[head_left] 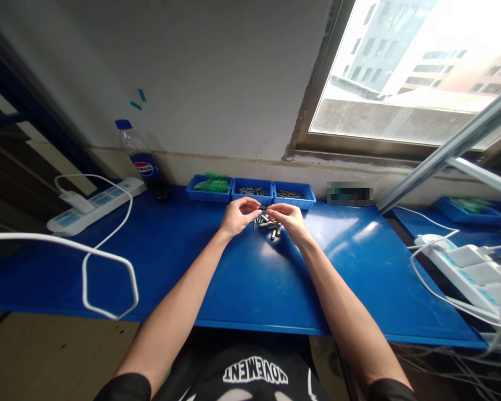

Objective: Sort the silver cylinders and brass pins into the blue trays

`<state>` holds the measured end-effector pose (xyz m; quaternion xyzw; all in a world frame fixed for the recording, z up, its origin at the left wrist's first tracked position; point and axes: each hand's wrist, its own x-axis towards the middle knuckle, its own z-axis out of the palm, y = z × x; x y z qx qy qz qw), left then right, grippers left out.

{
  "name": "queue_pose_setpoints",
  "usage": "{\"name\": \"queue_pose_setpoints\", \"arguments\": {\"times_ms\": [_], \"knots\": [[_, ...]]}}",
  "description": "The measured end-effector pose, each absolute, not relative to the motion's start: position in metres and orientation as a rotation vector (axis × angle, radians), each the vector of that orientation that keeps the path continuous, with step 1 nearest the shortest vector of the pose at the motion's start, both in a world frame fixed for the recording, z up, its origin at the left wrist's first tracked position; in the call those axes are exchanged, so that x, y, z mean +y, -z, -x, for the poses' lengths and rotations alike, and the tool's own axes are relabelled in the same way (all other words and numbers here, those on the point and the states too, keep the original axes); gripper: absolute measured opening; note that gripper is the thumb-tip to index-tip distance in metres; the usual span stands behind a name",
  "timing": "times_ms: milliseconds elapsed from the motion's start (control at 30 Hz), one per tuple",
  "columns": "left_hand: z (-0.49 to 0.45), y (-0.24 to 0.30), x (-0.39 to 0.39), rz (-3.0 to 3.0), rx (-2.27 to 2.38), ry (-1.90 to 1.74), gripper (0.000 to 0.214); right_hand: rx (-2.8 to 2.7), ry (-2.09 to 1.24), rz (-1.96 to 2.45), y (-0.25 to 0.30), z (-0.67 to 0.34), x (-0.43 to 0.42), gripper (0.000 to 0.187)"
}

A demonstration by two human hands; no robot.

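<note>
My left hand (239, 216) and my right hand (289, 220) meet fingertip to fingertip above the blue table. Each is closed in a pinch, and a small dark part (263, 208) shows between them, held from both ends. It is too small to tell its exact kind. Just below the fingers lies a loose pile of small metal cylinders and pins (273, 233), dark and silvery, partly hidden by the hands.
Behind the hands, three blue bins hold green plastic bags (212, 184), grey parts (254, 191) and dark thin pieces (290, 195). A cola bottle (147, 167) and a power strip (96, 206) stand left. Another power strip (463, 267) and a metal frame (438, 150) are right.
</note>
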<state>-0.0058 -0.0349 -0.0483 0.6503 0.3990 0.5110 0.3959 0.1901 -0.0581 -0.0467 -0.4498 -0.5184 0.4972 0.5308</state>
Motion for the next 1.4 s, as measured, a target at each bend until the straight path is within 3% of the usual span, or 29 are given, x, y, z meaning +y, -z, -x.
{"name": "queue_pose_setpoints", "arguments": {"times_ms": [100,267,533,767,1000,1400], "knots": [[0.018,0.046,-0.034,-1.872,1.182,-1.181,0.022,-1.16,-1.032,1.062,0.049,-0.193,-0.056,0.035],[0.037,0.056,-0.028,-2.152,1.253,-0.877,0.023,-1.021,-0.896,1.013,0.049,-0.199,-0.052,0.058],[0.039,0.06,-0.024,-2.211,1.23,-0.919,0.017,-1.017,-0.946,1.108,0.047,-0.197,-0.055,0.031],[0.031,0.053,-0.025,-1.94,1.278,-1.155,0.017,-1.042,-0.98,1.106,0.049,-0.196,-0.054,0.03],[0.013,0.051,-0.031,-1.581,0.964,-1.237,0.024,-1.161,-1.069,1.109,0.046,-0.19,-0.058,0.039],[0.01,0.048,-0.035,-1.667,0.938,-1.186,0.023,-1.208,-1.226,1.057,0.049,-0.189,-0.058,0.037]]}}
